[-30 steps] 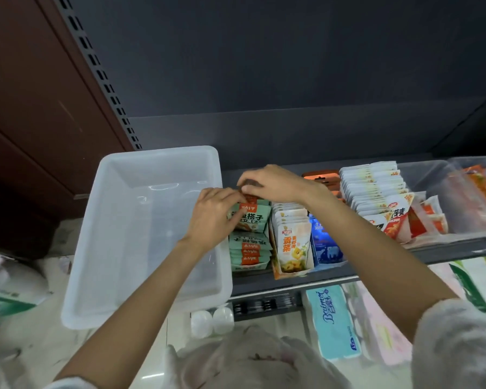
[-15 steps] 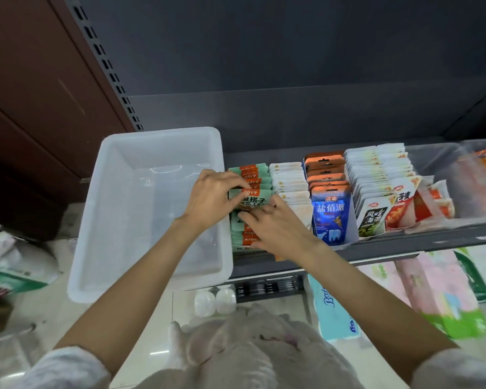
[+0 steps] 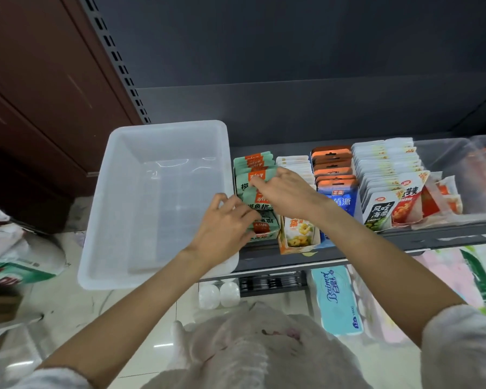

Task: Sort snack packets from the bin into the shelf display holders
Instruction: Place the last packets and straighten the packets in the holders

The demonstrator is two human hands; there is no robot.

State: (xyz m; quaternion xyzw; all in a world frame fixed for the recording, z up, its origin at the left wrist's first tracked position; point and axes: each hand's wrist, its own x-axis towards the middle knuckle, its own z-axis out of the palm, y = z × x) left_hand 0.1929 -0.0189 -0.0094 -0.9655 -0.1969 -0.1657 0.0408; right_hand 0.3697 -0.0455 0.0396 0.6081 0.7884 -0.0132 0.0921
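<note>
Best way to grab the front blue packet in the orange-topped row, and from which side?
Pinch the blue packet by its top edge, coming from above: it stands upright, packed between neighbouring rows, with only that edge free.

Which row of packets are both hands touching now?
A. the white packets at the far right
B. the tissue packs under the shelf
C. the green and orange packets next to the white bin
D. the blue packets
C: the left hand and the right hand both rest on the green and orange packets, the row directly beside the white bin.
</note>
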